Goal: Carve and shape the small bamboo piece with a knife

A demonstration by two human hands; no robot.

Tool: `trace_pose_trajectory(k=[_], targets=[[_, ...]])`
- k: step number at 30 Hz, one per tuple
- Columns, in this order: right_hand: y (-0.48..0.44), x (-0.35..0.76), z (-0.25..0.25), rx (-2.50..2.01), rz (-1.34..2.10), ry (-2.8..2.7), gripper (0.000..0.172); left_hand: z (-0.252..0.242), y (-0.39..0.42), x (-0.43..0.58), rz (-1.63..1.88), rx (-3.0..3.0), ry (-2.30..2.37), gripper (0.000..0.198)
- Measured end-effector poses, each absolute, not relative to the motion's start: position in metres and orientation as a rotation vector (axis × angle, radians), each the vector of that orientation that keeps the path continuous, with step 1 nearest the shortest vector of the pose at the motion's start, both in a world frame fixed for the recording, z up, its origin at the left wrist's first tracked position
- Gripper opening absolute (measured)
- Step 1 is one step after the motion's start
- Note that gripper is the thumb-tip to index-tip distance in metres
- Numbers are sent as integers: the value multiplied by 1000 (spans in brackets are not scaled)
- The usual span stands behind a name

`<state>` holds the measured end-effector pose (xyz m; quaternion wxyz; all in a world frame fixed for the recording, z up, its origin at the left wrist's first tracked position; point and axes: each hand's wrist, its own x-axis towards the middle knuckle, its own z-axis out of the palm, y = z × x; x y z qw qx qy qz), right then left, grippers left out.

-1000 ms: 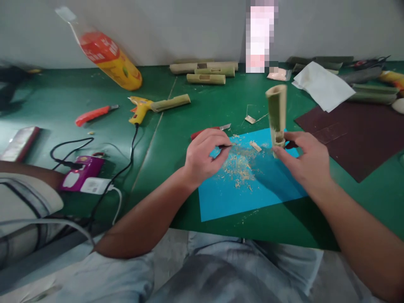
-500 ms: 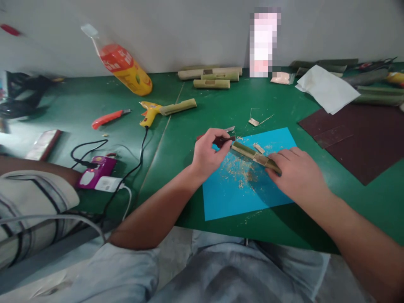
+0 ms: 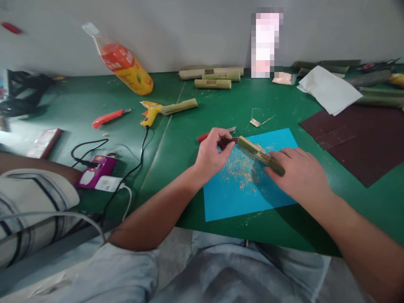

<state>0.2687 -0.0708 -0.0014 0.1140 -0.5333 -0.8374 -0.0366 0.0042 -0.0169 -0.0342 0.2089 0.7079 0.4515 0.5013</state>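
Note:
My right hand (image 3: 298,172) is closed around a short green bamboo tube (image 3: 257,153) and holds it slanted over a blue sheet (image 3: 243,198) on the green table (image 3: 221,113). My left hand (image 3: 211,153) pinches a small dark tool (image 3: 226,142) whose tip meets the tube's upper left end. Pale shavings (image 3: 241,168) lie scattered on the blue sheet under the tube. A red-handled knife (image 3: 206,135) lies just behind my left hand.
A yellow glue gun (image 3: 150,112) with a bamboo piece (image 3: 179,106), an orange cutter (image 3: 109,118), a tilted bottle (image 3: 126,63), cut bamboo tubes (image 3: 211,78), white paper (image 3: 330,90), dark sandpaper sheets (image 3: 362,139) and a purple charger (image 3: 94,170) with cables lie about. Another person's sleeve (image 3: 31,206) is at the left.
My right hand has tipped the bamboo tube from upright down to a slant over the blue sheet. My left hand brought the tool's tip against the tube's end.

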Motion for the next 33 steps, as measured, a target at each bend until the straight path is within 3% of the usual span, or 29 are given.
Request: trace_pose_trajectory(k=[12,16,22,33], targets=[[-72,266,-11,-1531,162,-2316,27,-23,-17,9,1324,2061,1227,6],[-73,266,-12,-1541,113,-2341,26,-23,-17,11,1310,2046,1225,9],[-69,267,-9,-1644,1,-2359,37,-30,-14,10,1271,1970,1242,11],[-69,271,-2,-1676,-123,-2449,34,-34,-12,9,1232,1924,1270,18]])
